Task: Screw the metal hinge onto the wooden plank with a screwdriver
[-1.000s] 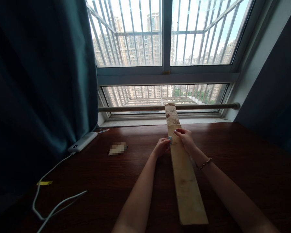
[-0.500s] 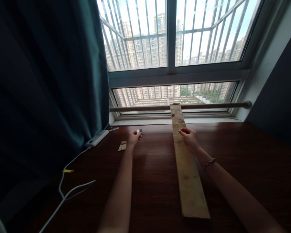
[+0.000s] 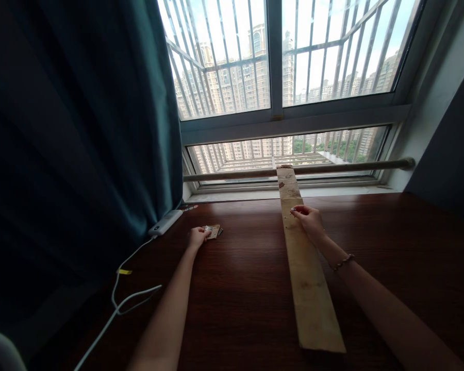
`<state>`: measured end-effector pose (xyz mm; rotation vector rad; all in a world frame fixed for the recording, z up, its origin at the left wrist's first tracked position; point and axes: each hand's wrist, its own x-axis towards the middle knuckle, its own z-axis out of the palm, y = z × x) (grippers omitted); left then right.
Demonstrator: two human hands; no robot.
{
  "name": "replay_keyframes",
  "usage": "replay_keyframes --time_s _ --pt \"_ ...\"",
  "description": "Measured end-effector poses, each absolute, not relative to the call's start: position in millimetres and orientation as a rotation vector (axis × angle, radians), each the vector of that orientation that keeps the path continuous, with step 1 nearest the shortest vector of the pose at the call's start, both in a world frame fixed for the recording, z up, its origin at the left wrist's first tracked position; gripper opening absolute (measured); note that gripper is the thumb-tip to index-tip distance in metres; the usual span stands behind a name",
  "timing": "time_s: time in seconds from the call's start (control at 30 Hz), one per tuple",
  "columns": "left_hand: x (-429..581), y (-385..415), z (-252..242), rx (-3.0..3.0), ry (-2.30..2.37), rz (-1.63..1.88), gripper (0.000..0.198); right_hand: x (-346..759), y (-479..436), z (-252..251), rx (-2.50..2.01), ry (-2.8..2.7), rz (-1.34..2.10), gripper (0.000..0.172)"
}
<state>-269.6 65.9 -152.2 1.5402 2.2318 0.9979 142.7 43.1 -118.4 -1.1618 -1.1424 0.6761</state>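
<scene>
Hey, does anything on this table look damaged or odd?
Yes, the wooden board: its far end, by the rail, has dark brown patches and a rough edge, unlike its plainer near part. I can't tell if it's damage.

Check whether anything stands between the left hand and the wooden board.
Only low things: a cardboard piece at the left hand and a small dark item by that piece's right edge. Past them, bare brown tabletop is all that shows up to the wooden board.

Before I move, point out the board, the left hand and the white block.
Board (image 3: pixel 307 273), head view: upper face, near the middle.
Left hand (image 3: pixel 197 237), head view: back of the hand.
White block (image 3: pixel 166 222), head view: upper face.
</scene>
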Motion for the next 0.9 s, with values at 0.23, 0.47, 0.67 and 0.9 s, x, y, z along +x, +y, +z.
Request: replay_keyframes --time_s 0.23,0.47,0.67,0.9 --pt "-269 60 -161 1.932 2.536 0.567 0.03 142 42 -116 -1.167 -1.154 0.669 0.04" --pt "-276 66 -170 1.924 2.451 0.722 0.03 141 38 -112 -1.172 -1.159 0.67 0.04" --pt "-287 70 -174 1.738 2.403 0.886 0.03 140 37 -111 -1.166 -1.151 0.68 0.039" --pt "-281 68 -171 1.693 2.452 0.852 0.032 140 37 -110 -1.137 -1.126 0.708 0.039"
